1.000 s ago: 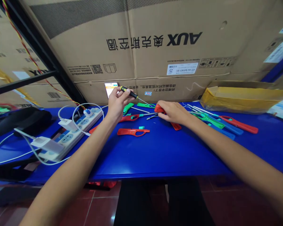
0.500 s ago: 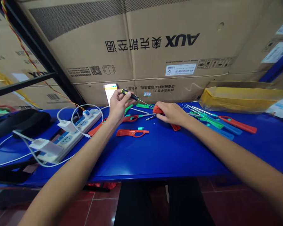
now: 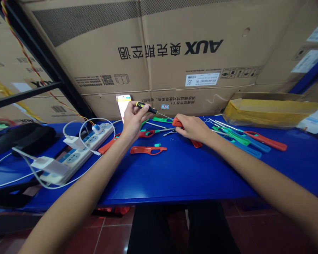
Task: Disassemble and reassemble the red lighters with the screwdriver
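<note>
My left hand (image 3: 134, 118) grips a small screwdriver (image 3: 148, 109) with a black and yellow handle, its thin tip slanting down to the right. That tip reaches the red plastic lighter shell (image 3: 194, 142) which my right hand (image 3: 192, 127) presses onto the blue table (image 3: 175, 173). Most of that shell is hidden under my right hand. Just in front of my left hand lies another red shell half (image 3: 147, 150) with a small teal piece beside it. A red and teal lighter body (image 3: 148, 133) rests between my hands.
Several red, green and blue lighter bodies (image 3: 243, 139) with metal tubes lie right of my hands. A white power strip (image 3: 79, 150) with chargers and cables sits at the left. A phone (image 3: 123, 105) leans against large cardboard boxes (image 3: 175, 53). A yellow-lined carton (image 3: 270, 109) stands at the back right.
The view has shifted slightly. My left hand has turned the screwdriver a little; both hands stay in place over the red shell.
</note>
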`<state>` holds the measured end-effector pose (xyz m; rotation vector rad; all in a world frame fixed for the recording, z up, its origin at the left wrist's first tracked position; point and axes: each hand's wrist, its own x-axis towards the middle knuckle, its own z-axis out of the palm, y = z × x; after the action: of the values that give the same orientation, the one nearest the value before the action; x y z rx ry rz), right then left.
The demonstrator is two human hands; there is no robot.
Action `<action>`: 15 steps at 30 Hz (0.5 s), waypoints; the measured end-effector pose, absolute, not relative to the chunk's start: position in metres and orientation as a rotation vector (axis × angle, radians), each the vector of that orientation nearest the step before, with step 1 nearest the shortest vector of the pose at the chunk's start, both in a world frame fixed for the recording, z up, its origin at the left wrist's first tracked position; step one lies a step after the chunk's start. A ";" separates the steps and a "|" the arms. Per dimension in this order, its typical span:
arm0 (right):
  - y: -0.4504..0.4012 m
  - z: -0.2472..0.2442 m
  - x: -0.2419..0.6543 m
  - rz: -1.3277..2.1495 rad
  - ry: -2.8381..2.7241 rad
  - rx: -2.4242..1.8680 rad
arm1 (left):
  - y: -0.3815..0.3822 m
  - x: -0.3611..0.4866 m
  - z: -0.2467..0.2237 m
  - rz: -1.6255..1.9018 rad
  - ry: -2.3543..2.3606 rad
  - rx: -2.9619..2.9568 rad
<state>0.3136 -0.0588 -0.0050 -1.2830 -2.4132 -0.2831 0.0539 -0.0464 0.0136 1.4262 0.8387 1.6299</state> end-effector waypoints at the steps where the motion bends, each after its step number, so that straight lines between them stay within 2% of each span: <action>1: -0.059 -0.005 0.313 -0.283 -2.410 -1.293 | -0.048 0.055 0.014 1.628 0.824 1.425; 9: -0.062 0.000 0.315 -0.267 -2.423 -1.289 | -0.037 0.046 0.007 1.539 0.746 1.296; 15: -0.064 0.005 0.316 -0.266 -2.428 -1.270 | -0.023 0.032 -0.008 1.157 0.928 1.307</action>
<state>0.3157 -0.0639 0.0047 -1.2698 -2.4278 -0.2657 0.0322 -0.0226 -0.0076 1.3074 0.9279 1.1574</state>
